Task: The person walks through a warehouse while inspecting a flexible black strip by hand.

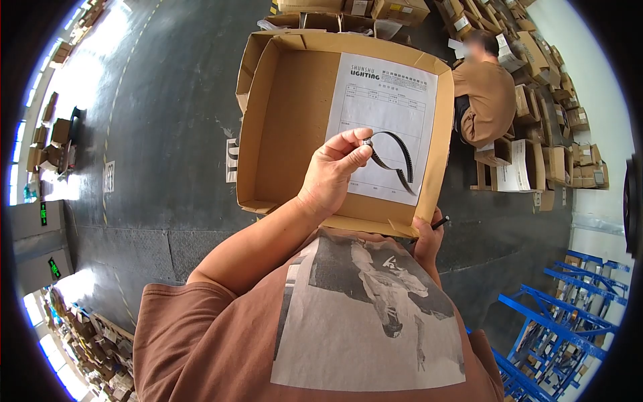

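Over a shallow cardboard box (288, 134), my left hand (328, 171) pinches one end of a thin black toothed strip (405, 154) between thumb and fingertips. The strip curves in a loop to the right, above a printed white sheet (375, 100) lying inside the box. At the near right corner of the box, my right hand (427, 241) is closed on the cardboard rim. A black pen-like object (440, 222) sticks out from this hand; the rest of it is hidden.
A person in a brown shirt (485, 100) crouches at the right beside stacked cardboard boxes (529, 164). Blue metal racks (556, 315) stand at the lower right. More cartons (398, 10) are beyond the box, and dark floor (181, 120) stretches to the left.
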Motion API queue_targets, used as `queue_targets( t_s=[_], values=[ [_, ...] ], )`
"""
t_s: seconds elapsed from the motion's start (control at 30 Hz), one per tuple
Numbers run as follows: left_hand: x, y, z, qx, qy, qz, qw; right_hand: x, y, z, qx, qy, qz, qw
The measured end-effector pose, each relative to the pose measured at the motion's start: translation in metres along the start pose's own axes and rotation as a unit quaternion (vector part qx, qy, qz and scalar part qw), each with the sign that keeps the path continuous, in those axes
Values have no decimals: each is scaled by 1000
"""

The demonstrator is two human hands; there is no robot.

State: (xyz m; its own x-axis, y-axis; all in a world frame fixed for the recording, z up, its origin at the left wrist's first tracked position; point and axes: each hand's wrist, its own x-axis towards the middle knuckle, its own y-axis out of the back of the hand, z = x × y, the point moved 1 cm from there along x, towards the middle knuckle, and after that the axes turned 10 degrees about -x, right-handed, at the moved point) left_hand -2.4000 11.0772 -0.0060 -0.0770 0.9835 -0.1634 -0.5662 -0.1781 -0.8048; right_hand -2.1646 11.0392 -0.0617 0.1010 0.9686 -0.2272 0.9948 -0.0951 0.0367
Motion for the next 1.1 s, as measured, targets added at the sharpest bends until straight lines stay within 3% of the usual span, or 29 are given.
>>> queue_targets(
  t_s=[0.43, 1.1],
  values=[
    [-1, -3, 2, -29, -35, -32, 998, -2, 0, 0, 11, -10, 4, 1000],
    [-2, -2, -1, -13, 29, -38, 999, -1, 2, 3, 17, -11, -2, 1000]
  ],
)
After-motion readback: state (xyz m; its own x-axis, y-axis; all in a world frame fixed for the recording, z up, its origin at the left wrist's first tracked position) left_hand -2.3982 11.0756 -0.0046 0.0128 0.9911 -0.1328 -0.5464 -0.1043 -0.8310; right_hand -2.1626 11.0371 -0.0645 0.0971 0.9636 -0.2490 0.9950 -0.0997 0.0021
